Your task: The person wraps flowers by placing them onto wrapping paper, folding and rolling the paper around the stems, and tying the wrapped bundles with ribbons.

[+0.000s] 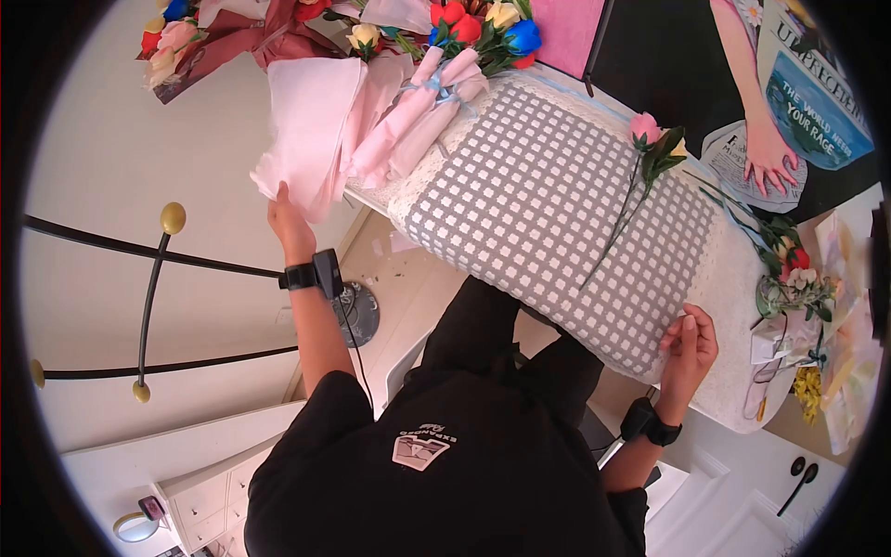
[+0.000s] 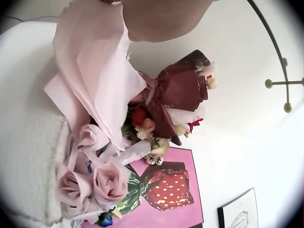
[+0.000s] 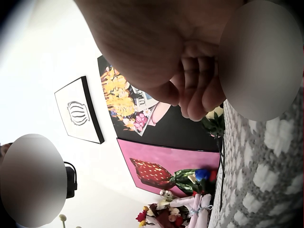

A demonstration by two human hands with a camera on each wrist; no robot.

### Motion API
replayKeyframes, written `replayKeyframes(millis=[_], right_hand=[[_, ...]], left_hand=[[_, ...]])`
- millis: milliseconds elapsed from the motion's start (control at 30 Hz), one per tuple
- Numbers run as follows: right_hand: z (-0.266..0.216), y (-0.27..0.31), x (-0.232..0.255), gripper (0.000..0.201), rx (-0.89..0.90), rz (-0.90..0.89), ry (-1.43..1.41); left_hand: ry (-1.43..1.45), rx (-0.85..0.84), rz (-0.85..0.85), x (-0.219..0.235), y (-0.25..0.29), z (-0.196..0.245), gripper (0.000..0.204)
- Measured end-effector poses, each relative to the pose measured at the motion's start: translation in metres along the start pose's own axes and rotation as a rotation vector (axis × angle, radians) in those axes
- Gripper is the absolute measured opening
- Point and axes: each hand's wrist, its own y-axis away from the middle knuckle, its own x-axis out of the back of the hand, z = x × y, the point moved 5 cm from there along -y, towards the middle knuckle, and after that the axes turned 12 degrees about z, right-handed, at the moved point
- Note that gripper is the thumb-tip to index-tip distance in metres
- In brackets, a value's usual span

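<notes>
My left hand (image 1: 293, 232) grips the lower edge of a sheet of pale pink wrapping paper (image 1: 311, 121), off the table's left side; some fingers are hidden behind it. In the left wrist view the paper (image 2: 95, 61) hangs in folds below the hand (image 2: 166, 19). Beside it lie rolled pink paper bundles (image 1: 427, 111) with a light blue ribbon. My right hand (image 1: 690, 353) is at the near right corner of the grey and white patterned cloth (image 1: 529, 213), fingers loosely curled and holding nothing. Long-stemmed artificial flowers, a pink rose (image 1: 644, 128) among them, lie on this cloth.
Wrapped bouquets, one in dark red paper (image 1: 269, 42), crowd the back left. At the right end are more flowers (image 1: 794, 265) and a small white box (image 1: 778, 339). Pictures, including a pink one (image 1: 561, 32), stand behind the table. A black rack (image 1: 148, 251) stands at left.
</notes>
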Motion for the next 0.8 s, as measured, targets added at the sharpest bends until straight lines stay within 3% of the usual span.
replayKeyframes(millis=[133,333,500,633,733,800], right_hand=[[0.000,-0.001,0.000,0.021,0.010,-0.013,-0.010],[0.000,0.001,0.000,0.021,0.019,-0.004,-0.008],[0.000,0.001,-0.001,0.020,0.020,-0.013,0.029],[0.000,0.001,-0.002,0.020,0.022,-0.011,0.033],[0.000,0.002,0.000,0.020,0.023,0.019,0.043],[-0.002,0.004,-0.001,0.019,0.050,0.013,0.058]], left_hand=[[0.018,0.088,-0.007,-0.027,-0.022,0.002,0.037],[0.023,0.034,0.008,-0.044,-0.042,-0.005,0.034],[-0.033,-0.167,-0.002,-0.055,-0.044,0.015,0.039],[-0.053,-0.129,-0.029,-0.059,-0.062,0.009,0.046],[-0.131,-0.125,0.059,-0.065,-0.055,0.011,0.057],[-0.165,-0.182,0.232,-0.054,-0.042,0.017,0.067]])
